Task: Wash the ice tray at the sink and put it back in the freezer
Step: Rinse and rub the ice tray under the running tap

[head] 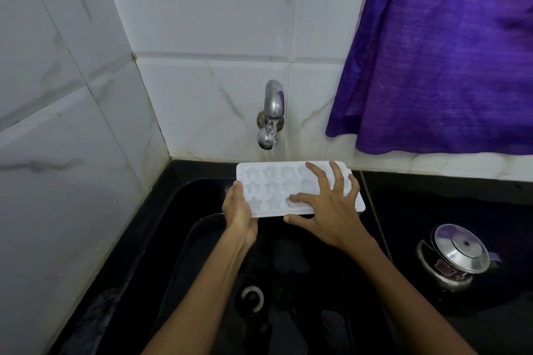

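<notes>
Far left: grey-white marbled wall tiles (57,130), meeting the rear wall in a corner.

Below and toward centre: black sink (178,239), basin wet, round drain (252,298) low in the middle.

Left of centre: left hand (239,216), reaching over the basin, grip closed around the left short edge of the ice tray (269,190), thumb on the top face, remaining fingers hidden beneath.

Centre: ice tray, white, held roughly level above the rear of the sink, long side parallel to the rear wall, star-shaped cavities facing up. Directly behind and above: metal tap (272,112), mounted on the rear tiles, thin stream of water falling toward the tray's rear edge.

Right of centre: right hand (331,207), fingers spread and straight, laid flat across the right half of the tray's top face, index fingertip in a front-row cavity, thumb at the front edge. Grip open, pressing rather than clasping.

Right: black surface (432,204) beside the sink, separated from it by a thin seam. Standing on it, well apart from the tray: small steel pot (452,259), dark-bodied with a labelled band, shiny domed lid (461,248) seated on top.

Upper right: purple cloth (447,52), hanging in front of the wall, hem ending just above the white ledge behind the surface.
</notes>
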{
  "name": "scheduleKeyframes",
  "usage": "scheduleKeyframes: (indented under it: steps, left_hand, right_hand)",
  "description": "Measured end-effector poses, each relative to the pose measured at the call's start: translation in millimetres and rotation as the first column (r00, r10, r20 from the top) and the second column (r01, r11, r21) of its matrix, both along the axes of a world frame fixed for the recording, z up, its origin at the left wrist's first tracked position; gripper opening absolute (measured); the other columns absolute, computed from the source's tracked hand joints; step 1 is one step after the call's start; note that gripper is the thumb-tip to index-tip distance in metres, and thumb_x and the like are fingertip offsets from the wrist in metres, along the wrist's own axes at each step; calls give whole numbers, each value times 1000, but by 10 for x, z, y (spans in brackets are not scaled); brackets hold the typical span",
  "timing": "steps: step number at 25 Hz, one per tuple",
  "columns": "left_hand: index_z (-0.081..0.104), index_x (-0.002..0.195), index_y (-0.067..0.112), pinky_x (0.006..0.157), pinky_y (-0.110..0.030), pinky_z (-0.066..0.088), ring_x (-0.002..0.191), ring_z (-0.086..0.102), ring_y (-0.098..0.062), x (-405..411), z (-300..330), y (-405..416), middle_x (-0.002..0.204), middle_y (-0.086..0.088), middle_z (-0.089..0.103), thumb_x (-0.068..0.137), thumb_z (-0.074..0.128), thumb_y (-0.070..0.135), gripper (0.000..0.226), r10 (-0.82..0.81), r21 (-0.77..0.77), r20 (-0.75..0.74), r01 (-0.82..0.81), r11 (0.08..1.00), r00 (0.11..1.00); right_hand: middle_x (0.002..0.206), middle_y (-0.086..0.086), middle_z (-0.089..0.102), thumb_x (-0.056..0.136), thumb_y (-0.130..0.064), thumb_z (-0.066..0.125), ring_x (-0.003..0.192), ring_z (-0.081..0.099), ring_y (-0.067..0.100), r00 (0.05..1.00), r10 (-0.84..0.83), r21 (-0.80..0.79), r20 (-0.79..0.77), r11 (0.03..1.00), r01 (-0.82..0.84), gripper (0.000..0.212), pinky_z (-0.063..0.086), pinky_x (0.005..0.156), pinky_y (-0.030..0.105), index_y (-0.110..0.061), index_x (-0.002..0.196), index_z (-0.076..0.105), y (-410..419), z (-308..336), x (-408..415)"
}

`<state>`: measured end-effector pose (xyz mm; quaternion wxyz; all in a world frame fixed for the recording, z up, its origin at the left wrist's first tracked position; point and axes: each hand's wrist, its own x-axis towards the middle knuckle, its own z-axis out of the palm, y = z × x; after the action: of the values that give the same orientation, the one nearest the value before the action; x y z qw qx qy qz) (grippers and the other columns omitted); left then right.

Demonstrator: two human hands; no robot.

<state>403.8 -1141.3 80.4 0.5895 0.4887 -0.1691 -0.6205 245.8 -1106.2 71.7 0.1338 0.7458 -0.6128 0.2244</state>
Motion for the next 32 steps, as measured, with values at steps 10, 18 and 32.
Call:
scheduleKeyframes:
  steps: [10, 18, 32]
  left_hand:
    - [58, 112, 11, 75, -39, 55, 89, 65, -26, -81, 29, -55, 103, -9, 66, 99, 38, 32, 32, -22, 15, -50, 23, 1000, 998]
    - [57, 112, 12, 67, -36, 56, 86, 66, -25, -108, -7, -37, 102, -9, 67, 100, 36, 34, 33, -68, 12, -53, 69, 998, 996]
    - [59, 117, 10, 59, -30, 58, 81, 67, -24, -202, -34, 58, 106, -13, 68, 99, 35, 34, 38, -143, -9, -91, 142, 990, 986]
  right_hand:
    - [140, 9, 50, 74, -64, 41, 133, 20, 39, 998, -32, -93, -53, 995, 27, 40, 9, 103, 53, -40, 84, 71, 15, 32, -28]
    - [140, 7, 50, 67, -61, 57, 134, 19, 38, 999, 1, -65, -48, 998, -4, 26, 7, 104, 51, -43, 80, 70, 10, -35, -98]
    - [159, -9, 2, 59, -94, 33, 142, -26, 27, 996, -55, 387, -77, 919, 81, 82, -16, 108, 60, -53, 130, 43, -315, 397, 52]
